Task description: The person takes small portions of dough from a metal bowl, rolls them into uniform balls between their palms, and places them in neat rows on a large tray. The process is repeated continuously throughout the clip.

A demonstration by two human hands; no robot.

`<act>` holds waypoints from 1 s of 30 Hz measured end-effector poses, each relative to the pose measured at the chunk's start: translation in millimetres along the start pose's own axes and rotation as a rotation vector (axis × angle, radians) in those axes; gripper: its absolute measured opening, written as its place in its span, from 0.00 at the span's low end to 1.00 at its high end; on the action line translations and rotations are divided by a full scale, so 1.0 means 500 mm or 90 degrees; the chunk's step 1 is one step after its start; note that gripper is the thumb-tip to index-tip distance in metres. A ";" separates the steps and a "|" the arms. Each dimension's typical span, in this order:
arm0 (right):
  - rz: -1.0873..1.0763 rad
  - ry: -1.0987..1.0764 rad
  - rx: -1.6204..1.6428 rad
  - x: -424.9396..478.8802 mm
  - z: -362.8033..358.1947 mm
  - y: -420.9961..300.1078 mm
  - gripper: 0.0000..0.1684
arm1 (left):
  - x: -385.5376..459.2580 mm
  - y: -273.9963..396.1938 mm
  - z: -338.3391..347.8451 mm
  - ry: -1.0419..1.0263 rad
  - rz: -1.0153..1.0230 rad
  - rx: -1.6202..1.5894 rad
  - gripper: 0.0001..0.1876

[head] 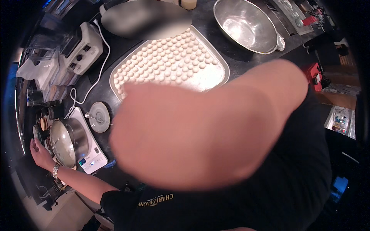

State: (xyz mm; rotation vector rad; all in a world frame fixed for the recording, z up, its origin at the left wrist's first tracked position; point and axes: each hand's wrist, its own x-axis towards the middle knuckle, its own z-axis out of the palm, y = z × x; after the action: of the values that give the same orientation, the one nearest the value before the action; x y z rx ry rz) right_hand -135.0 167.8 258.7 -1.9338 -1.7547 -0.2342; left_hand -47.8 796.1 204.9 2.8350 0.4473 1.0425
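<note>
My right forearm and hand [185, 135] loom blurred right before the camera and cover the middle of the view; the fingers cannot be made out. My left hand [42, 154], with a metal-band watch [55, 170] at the wrist, reaches past the near side of a steel pot [79, 138]. Its fingers are apart and nothing shows in them. The pot stands on a white portable cooktop [95, 156] with a lit display. Beyond my right arm lies a rimmed tray [211, 78] with many small pale dough-like balls [162, 59] in rows; its near edge is hidden.
A large steel bowl [245, 29] stands at the upper right. A small plate [99, 117] with a metal utensil lies beside the cooktop. A white appliance [86, 49] trails a white cable [101, 78] over the dark counter. A blurred oval hides the tray's far side.
</note>
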 end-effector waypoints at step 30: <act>0.552 -0.196 0.049 -0.870 0.063 0.476 0.24 | -0.604 1.448 0.179 -0.493 0.497 -0.351 0.23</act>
State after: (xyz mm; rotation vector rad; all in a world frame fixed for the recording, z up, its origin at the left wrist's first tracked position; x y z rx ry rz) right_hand 23.9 -206.3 -27.0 -2.5535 -0.9026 0.4490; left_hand -34.1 16.7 80.9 2.5760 -0.9054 -0.0133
